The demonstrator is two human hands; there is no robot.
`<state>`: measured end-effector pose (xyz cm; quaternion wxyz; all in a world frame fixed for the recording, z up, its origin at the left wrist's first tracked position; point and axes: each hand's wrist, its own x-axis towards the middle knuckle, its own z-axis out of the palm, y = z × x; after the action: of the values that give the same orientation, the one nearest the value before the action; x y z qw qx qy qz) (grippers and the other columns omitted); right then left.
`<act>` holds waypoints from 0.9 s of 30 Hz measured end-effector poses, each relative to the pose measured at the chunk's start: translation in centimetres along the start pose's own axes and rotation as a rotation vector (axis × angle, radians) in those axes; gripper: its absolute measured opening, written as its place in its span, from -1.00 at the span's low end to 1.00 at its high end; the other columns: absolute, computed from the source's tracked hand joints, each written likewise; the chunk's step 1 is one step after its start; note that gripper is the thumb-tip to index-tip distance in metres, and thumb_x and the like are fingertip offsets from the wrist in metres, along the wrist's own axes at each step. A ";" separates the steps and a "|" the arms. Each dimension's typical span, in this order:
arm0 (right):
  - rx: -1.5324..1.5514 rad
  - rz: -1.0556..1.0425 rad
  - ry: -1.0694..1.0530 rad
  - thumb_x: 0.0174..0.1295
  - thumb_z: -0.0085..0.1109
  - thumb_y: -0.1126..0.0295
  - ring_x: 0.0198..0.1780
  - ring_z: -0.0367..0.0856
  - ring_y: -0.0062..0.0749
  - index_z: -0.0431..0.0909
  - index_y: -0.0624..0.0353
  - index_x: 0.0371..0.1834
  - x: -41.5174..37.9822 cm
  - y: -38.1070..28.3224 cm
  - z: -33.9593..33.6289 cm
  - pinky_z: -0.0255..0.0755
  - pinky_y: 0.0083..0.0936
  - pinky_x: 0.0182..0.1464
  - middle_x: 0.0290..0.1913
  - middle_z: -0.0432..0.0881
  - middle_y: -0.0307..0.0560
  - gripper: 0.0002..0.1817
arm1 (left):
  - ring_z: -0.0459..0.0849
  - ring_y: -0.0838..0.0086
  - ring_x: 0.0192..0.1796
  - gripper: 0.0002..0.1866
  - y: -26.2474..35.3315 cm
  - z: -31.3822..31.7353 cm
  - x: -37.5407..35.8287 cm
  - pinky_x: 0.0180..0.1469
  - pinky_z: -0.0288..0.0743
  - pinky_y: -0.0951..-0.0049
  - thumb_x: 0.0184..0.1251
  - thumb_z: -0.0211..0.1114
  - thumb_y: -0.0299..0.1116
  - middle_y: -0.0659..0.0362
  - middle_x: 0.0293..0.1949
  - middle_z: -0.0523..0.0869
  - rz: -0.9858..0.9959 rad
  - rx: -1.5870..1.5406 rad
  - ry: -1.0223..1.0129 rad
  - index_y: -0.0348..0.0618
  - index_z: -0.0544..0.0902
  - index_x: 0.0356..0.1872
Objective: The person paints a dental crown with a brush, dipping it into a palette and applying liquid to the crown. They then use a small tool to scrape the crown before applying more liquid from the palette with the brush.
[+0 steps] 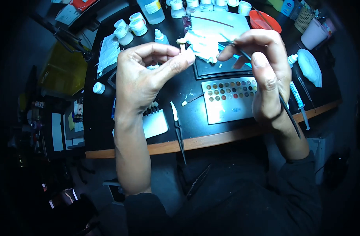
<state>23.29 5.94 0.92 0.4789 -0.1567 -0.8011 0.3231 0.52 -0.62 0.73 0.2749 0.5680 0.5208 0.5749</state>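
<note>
Because the left hand [142,74] is closed to a pinch, with thumb and forefinger together and the other fingers curled, it seems to have hold of a small cream-coloured piece [182,40] by its narrow stem [182,48]. The piece rises just past those fingertips. It looks light and stiff, perhaps brittle, so I'd grip low on the stem with little force — a hard squeeze might make it twist or chip.

The right hand [271,72], half closed, steadies a slim dark tool [290,113] that slants across its palm; glare hides the tip, so I can't tell its shape. It should be light too, best guided near the front with 2 fingers and the thumb.

Between the hands, just beyond the left fingertips, lies a crumpled white tissue [201,46], likely soft and yielding. Nearer the body are a palette [227,114] of round wells, partly behind the right hand, and tweezers [178,128] between the forearms — farther out, beyond both hands, stand white-lidded jars [138,26].
</note>
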 end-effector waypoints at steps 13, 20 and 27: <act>0.020 -0.150 0.206 0.24 0.16 0.53 -0.25 0.73 -0.43 0.67 0.39 -0.23 -2.0 1.7 -0.6 0.57 -0.58 -0.16 -0.31 0.71 0.02 -0.84 | 0.78 0.56 -0.29 -0.80 0.6 0.8 -0.3 -0.13 0.66 0.62 0.16 0.55 -0.47 0.08 -0.35 0.81 -0.104 0.083 -0.088 -0.34 0.76 -0.25; -0.002 -0.176 0.099 0.27 -0.06 0.58 -0.25 0.70 -0.38 0.59 0.51 -0.11 -2.4 2.4 -0.9 0.61 -0.50 -0.08 -0.17 0.57 0.14 -0.74 | 0.79 0.55 -0.28 -0.80 0.7 0.9 -0.3 -0.12 0.66 0.61 0.16 0.55 -0.47 0.07 -0.35 0.81 -0.124 0.079 -0.086 -0.34 0.76 -0.24; -0.002 -0.142 0.101 0.28 -0.06 0.59 -0.25 0.70 -0.38 0.59 0.51 -0.11 -2.4 1.9 -0.7 0.61 -0.52 -0.09 -0.18 0.57 0.14 -0.75 | 0.72 0.64 -0.37 -0.71 0.5 1.1 -0.3 -0.24 0.55 0.67 0.05 0.67 -0.34 0.15 -0.45 0.78 -0.119 0.012 -0.045 -0.33 0.78 -0.32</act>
<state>24.98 6.27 -1.74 0.5402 -0.1160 -0.7853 0.2792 1.72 -0.77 0.83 0.3168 0.5503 0.5510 0.5415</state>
